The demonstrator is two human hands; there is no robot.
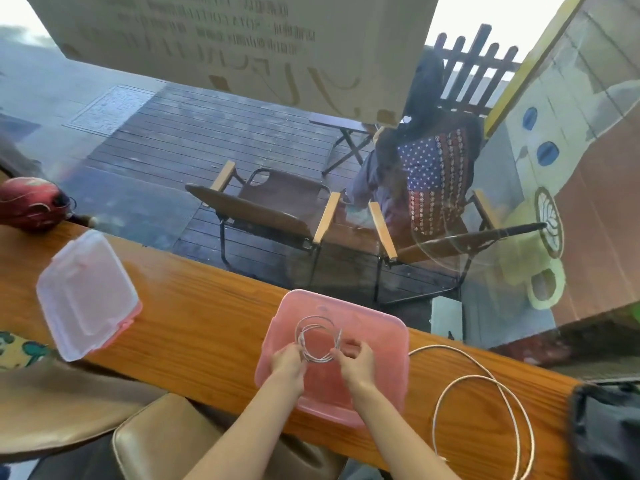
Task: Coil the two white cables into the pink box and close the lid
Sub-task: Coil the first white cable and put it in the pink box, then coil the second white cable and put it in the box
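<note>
The open pink box (381, 327) sits on the wooden counter in front of me. Inside it a thin white cable (313, 323) is wound into a small coil. My left hand (287, 367) pinches the coil's near left side and my right hand (356, 363) pinches its near right side, both over the box. A second, thicker white cable (485, 379) lies in a loose loop on the counter to the right of the box. The translucent lid (83, 292) with pink clips lies on the counter far to the left, apart from the box.
The wooden counter (207, 323) runs along a glass window, with folding chairs and a seated person outside. A dark red helmet (31, 202) rests at the far left. A black bag (606, 431) sits at the right end. A tan stool (156, 441) stands below the counter.
</note>
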